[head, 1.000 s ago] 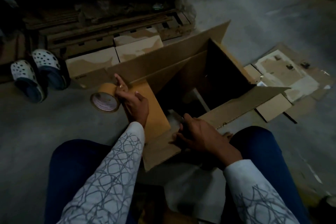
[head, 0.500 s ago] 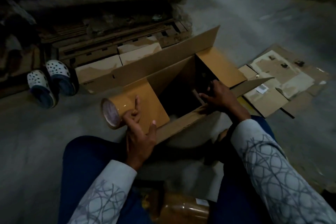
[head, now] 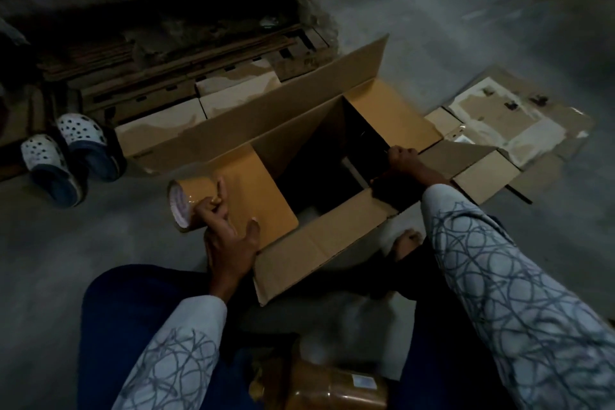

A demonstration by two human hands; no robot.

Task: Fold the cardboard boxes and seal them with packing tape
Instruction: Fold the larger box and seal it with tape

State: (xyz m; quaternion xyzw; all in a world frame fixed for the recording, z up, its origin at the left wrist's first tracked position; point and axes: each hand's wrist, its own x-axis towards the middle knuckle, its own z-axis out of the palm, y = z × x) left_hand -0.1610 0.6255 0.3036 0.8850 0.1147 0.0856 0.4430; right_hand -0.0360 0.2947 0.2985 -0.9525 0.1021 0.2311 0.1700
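An open brown cardboard box [head: 319, 243] stands on the floor between my knees, its four flaps spread outward. My left hand [head: 229, 240] grips a roll of brown packing tape [head: 189, 203] at the box's left flap, thumb resting on that flap. My right hand [head: 402, 160] reaches across the near flap and curls over the box's right rim by the right flap. The inside of the box is dark.
Flattened cardboard sheets [head: 509, 130] lie on the floor to the right. A stack of flat boxes [head: 233, 93] lies behind the box. A pair of clogs [head: 66, 150] sits at the left. A wrapped pack of tape rolls [head: 336, 389] rests by my lap. A bare foot [head: 407, 243] shows under the box.
The right hand moved from the near left corner across to the box's right rim. The left hand drew the tape roll slightly nearer. The right flap dropped outward.
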